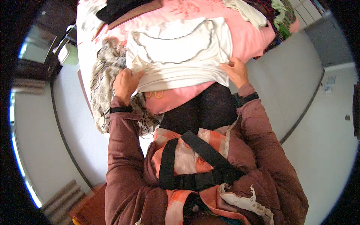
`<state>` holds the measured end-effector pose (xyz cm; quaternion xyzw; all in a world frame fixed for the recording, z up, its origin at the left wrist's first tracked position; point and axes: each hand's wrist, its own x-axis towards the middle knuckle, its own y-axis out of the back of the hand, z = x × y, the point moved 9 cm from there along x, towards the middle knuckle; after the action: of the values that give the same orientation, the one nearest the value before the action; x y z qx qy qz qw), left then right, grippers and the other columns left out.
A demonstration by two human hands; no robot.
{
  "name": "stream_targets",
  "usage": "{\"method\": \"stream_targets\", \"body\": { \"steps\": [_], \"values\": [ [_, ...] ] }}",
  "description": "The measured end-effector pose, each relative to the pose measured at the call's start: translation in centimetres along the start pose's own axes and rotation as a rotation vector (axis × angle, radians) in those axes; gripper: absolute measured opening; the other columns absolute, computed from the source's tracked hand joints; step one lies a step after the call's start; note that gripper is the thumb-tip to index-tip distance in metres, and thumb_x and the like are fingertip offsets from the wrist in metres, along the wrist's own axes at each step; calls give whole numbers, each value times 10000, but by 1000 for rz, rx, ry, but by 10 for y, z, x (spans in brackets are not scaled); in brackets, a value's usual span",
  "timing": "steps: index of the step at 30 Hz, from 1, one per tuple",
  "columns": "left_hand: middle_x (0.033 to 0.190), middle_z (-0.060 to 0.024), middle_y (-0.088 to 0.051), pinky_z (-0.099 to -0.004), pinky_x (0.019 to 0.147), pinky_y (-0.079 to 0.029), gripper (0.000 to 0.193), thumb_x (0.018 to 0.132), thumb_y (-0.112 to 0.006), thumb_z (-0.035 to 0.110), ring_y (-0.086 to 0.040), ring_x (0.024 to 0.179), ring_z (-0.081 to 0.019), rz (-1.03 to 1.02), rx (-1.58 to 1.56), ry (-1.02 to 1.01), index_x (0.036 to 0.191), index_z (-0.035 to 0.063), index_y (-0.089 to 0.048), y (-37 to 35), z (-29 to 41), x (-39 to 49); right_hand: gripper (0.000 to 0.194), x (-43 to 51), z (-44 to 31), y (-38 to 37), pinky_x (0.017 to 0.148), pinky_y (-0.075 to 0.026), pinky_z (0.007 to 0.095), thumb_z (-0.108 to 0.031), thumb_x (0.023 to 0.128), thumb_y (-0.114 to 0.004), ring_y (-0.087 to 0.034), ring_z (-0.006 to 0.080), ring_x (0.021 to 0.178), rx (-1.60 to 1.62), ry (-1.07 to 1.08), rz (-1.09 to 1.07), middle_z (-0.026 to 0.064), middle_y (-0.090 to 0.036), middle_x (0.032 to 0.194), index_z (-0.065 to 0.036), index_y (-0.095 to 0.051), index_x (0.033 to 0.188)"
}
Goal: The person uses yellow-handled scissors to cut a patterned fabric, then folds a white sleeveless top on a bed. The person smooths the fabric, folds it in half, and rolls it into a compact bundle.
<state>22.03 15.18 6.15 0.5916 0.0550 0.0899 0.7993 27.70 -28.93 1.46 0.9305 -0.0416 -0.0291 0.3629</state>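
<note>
A white cloth garment (174,50) with a dark wavy trim line lies spread on a pink bedspread (247,39), its near part gathered in folds. My left hand (126,83) pinches its near left side between thumb and fingers. At the near right side, my right hand (236,71) grips the edge the same way. A patterned grey-brown furry cloth (104,76) lies left of the garment, partly beneath my left forearm. Yellowish loops (154,94) rest on the pink cloth just below the garment's near edge.
Dark clothing (121,11) lies at the bed's far left. A cream garment (247,12) and a pile of coloured clothes (281,22) sit at the far right. A pale green container (69,53) stands left of the bed. An orange-brown wooden piece (90,205) is at the lower left.
</note>
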Motion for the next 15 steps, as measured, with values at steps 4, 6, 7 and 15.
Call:
{"method": "stream_targets", "body": {
  "steps": [4, 6, 7, 15],
  "values": [
    [908, -240, -657, -468, 721, -514, 431, 789, -714, 388, -641, 839, -414, 116, -51, -60, 878, -31, -668, -2, -1, 4, 334, -6, 7, -2, 642, -497, 296, -229, 722, -776, -611, 134, 702, -12, -38, 35, 58, -673, 777, 30, -664, 901],
    [884, -232, -662, -466, 712, -511, 366, 808, -696, 336, -640, 826, -417, 131, -94, -65, 907, -16, -679, -8, -8, 10, 346, -2, 10, -4, 691, -519, 379, -270, 697, -756, -678, 275, 745, 46, -44, 50, 193, -685, 804, 37, -655, 823],
    [841, -220, -654, -450, 692, -505, 334, 817, -685, 308, -641, 786, -383, 142, -112, -46, 913, -12, -677, -9, -13, 13, 328, 1, 12, -6, 687, -518, 374, -256, 710, -743, -675, 269, 736, 57, -51, 52, 187, -687, 795, 38, -655, 825],
    [654, -11, -459, -290, 554, -339, 239, 922, -603, 184, -376, 630, -91, 304, -869, 178, 810, -26, -593, -8, -47, 21, 271, 17, 34, -1, 625, -485, 353, -234, 792, -677, -612, 209, 643, 431, -149, 198, 108, -680, 717, 35, -645, 776]
  ]
}}
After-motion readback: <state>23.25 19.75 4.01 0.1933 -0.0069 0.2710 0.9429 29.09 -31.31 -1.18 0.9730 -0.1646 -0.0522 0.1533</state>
